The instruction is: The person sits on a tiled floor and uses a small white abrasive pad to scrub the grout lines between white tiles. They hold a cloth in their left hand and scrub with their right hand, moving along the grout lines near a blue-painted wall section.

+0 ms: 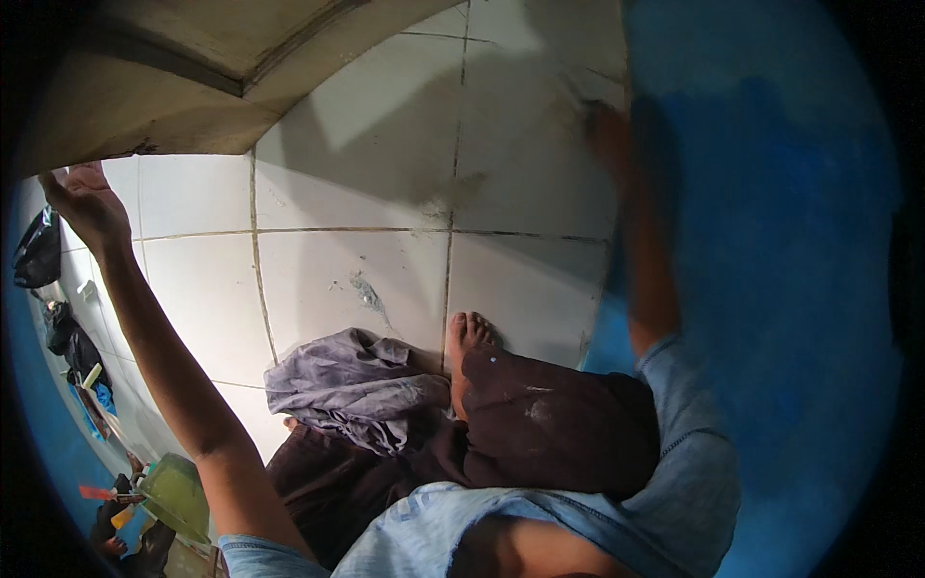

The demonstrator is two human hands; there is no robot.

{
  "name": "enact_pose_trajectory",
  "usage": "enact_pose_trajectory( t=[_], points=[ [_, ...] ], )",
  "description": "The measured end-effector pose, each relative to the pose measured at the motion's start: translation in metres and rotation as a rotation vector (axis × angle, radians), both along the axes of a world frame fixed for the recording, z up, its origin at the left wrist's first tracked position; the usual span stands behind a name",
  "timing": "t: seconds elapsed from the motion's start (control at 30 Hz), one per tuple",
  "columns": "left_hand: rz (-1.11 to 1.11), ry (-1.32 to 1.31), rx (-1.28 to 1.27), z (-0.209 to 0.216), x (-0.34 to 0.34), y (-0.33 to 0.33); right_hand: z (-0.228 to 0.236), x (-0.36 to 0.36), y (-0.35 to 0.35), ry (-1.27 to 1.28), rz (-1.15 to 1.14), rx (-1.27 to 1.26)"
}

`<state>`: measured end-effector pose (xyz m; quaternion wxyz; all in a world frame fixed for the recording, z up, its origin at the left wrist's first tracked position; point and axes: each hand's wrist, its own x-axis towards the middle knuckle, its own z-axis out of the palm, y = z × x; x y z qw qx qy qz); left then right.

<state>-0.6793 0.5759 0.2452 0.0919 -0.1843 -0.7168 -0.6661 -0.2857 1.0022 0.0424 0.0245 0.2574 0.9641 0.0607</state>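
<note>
At the upper left, my left hand [93, 209] is at the lower edge of a brown wooden panel [164, 116] that looks like a door. Its palm faces the edge, the thumb is apart, and the fingertips are hidden behind the wood. My right hand [609, 140] reaches far forward, low over the tiled floor [356, 193] beside the blue wall [771, 241]. Shadow and motion smear it; a thin greyish streak [575, 89] extends from its fingers, too blurred to name. A crumpled grey cloth [352, 380] lies by my bare foot [470, 332].
Pale crumbs and a smear of powder [366, 291] mark the tiles ahead of the cloth. Along the left lie black plastic bags [39, 249] and small items. A green plastic container [176, 496] stands at the lower left. Dark grout lines cross the floor.
</note>
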Motion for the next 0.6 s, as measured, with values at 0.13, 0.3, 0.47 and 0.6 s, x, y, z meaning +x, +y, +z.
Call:
enact_pose_trajectory(
  t=[0.13, 0.3, 0.47, 0.6],
  points=[
    [0.074, -0.146, 0.141, -0.027, -0.012, 0.008, 0.006, -0.007, -0.112, 0.102, -0.001, -0.204],
    [0.192, 0.025, 0.234, -0.061, -0.044, 0.002, 0.015, -0.011, -0.154, 0.163, 0.098, -0.337],
    [0.375, 0.326, 0.097, -0.078, -0.063, 0.014, 0.008, 0.041, -0.035, 0.263, -0.376, -0.080],
    [0.372, 0.195, 0.236, -0.065, -0.039, 0.040, 0.014, 0.051, -0.085, 0.166, -0.244, -0.070]
  ],
)
